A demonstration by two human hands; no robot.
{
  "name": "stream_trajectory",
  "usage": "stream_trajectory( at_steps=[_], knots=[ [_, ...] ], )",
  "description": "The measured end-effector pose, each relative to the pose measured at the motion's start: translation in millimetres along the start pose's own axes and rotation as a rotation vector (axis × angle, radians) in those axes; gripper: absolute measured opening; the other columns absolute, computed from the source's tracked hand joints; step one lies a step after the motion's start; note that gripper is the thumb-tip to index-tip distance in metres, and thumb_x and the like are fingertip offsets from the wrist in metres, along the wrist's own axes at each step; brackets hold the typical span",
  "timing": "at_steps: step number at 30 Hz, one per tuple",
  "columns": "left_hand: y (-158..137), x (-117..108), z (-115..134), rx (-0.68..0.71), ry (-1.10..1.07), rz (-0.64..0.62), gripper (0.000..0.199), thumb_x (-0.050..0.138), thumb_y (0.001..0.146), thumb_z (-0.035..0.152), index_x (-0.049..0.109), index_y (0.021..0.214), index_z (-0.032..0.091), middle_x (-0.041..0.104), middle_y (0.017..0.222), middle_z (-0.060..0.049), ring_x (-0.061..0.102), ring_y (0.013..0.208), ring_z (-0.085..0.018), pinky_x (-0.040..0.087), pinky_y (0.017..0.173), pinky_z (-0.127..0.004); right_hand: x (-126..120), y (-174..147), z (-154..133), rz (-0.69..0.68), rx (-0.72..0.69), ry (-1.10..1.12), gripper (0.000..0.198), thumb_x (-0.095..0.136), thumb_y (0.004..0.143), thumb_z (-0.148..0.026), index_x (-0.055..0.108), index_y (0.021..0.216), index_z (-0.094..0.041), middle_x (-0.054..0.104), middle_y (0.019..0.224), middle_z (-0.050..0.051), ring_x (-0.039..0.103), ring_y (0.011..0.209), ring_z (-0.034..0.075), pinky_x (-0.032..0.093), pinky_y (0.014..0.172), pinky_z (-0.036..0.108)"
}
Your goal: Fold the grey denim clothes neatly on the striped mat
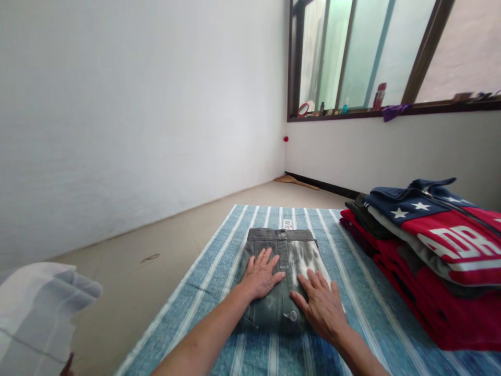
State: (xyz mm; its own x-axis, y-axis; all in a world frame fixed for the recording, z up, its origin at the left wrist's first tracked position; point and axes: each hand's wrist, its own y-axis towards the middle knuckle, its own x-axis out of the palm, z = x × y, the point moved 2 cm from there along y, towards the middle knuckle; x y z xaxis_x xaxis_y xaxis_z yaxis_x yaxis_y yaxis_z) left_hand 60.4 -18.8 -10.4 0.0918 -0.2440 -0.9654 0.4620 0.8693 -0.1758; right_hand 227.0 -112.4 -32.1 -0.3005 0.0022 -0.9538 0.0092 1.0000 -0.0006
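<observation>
In front of me a folded dark grey denim garment (270,313) lies flat on a blue cloth with white stripes (207,292). It has metal buttons down its middle and a pale, bleached-looking patch on its right side. My left hand (261,274) rests palm down on the left half, fingers spread. On the right half lies my right hand (321,303), also flat with its fingers apart, partly covering the pale patch. Neither hand grips the fabric. A small white label (287,224) shows just beyond the garment's top edge.
A tall stack of folded clothes (430,297) stands at the right, topped by a navy and red jacket (442,224) with white stars. White sheer fabric (43,308) is at the lower left. Small items, including a red bottle (379,96), line the windowsill (352,114).
</observation>
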Motion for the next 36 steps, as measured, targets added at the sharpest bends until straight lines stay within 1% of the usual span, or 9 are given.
stream_trajectory(
  at_steps=[3,7,11,17,19,22,27,30,36],
  knots=[
    [0.7,-1.0,-2.9,0.027,-0.048,0.031,0.064,0.036,0.09,0.057,0.038,0.142,0.02,0.02,0.156,-0.013,0.012,0.144,-0.028,0.014,0.113,-0.055,0.1,1.0,0.8,0.05,-0.028,0.001,0.056,0.034,0.093,-0.057,0.048,0.136,-0.026,0.041,0.147,0.01,0.031,0.137,0.034,0.025,0.106,0.061],
    [1.1,-6.7,-12.0,0.039,-0.132,0.187,0.049,0.046,0.089,0.045,0.053,0.127,0.015,0.041,0.146,-0.016,0.033,0.138,-0.027,0.025,0.113,-0.047,-3.9,1.0,1.6,0.075,-0.045,-0.006,0.052,0.039,0.093,-0.053,0.052,0.133,-0.023,0.045,0.143,0.011,0.037,0.134,0.035,0.03,0.103,0.061],
    [0.7,-8.5,-23.2,0.01,-0.158,0.282,0.041,0.053,0.084,0.035,0.057,0.12,0.014,0.043,0.144,-0.017,0.034,0.137,-0.027,0.025,0.113,-0.043,-4.5,-9.2,-2.3,0.159,-0.097,-0.041,0.049,0.042,0.093,-0.05,0.056,0.129,-0.019,0.05,0.139,0.014,0.042,0.131,0.032,0.031,0.106,0.057],
    [-7.8,-10.8,-52.8,-0.284,-0.501,0.441,0.041,0.059,0.075,0.028,0.057,0.113,0.012,0.051,0.136,-0.017,0.039,0.133,-0.031,0.026,0.112,-0.042,19.0,-41.5,-24.4,0.433,-0.451,-0.119,0.053,0.057,0.083,-0.049,0.053,0.129,-0.023,0.049,0.14,0.012,0.041,0.131,0.033,0.031,0.105,0.058],
    [-14.5,-8.5,-60.7,-0.367,-0.584,0.419,0.037,0.06,0.075,0.031,0.059,0.107,0.012,0.062,0.12,-0.018,0.051,0.121,-0.034,0.037,0.103,-0.044,29.8,-47.2,-33.1,0.52,-0.537,-0.161,0.047,0.056,0.085,-0.043,0.053,0.129,-0.025,0.052,0.138,0.011,0.044,0.129,0.034,0.034,0.102,0.058],
    [-27.0,-3.4,-66.4,-0.464,-0.75,0.369,0.029,0.064,0.074,0.038,0.062,0.091,0.015,0.07,0.092,-0.012,0.065,0.095,-0.031,0.051,0.077,-0.037,41.8,-46.8,-42.7,0.625,-0.518,-0.24,0.038,0.048,0.088,-0.026,0.054,0.126,-0.023,0.057,0.132,0.013,0.049,0.123,0.035,0.038,0.096,0.057],
    [-37.8,-0.3,-66.0,-0.585,-1.024,0.256,0.026,0.066,0.072,0.044,0.061,0.075,0.018,0.065,0.063,-0.003,0.063,0.057,-0.022,0.041,0.042,-0.025,49.1,-40.1,-50.9,0.677,-0.442,-0.287,0.042,0.041,0.089,-0.015,0.053,0.128,-0.024,0.057,0.131,0.014,0.049,0.122,0.037,0.042,0.091,0.059],
    [-34.8,-3.1,-64.2,-0.587,-1.213,0.152,0.026,0.072,0.066,0.04,0.061,0.071,0.016,0.065,0.058,-0.004,0.063,0.053,-0.021,0.044,0.043,-0.026,49.4,-38.3,-54.9,0.673,-0.432,-0.314,0.042,0.041,0.089,-0.016,0.053,0.129,-0.024,0.055,0.132,0.015,0.047,0.123,0.039,0.042,0.088,0.061],
    [-27.8,-10.0,-54.7,-0.515,-1.545,-0.046,0.028,0.07,0.061,0.037,0.064,0.078,0.015,0.072,0.072,-0.01,0.07,0.071,-0.028,0.058,0.069,-0.037,34.2,-29.5,-68.9,0.719,-0.39,-0.33,0.042,0.041,0.088,-0.015,0.054,0.128,-0.021,0.057,0.129,0.018,0.05,0.119,0.042,0.04,0.09,0.064]
  ],
)
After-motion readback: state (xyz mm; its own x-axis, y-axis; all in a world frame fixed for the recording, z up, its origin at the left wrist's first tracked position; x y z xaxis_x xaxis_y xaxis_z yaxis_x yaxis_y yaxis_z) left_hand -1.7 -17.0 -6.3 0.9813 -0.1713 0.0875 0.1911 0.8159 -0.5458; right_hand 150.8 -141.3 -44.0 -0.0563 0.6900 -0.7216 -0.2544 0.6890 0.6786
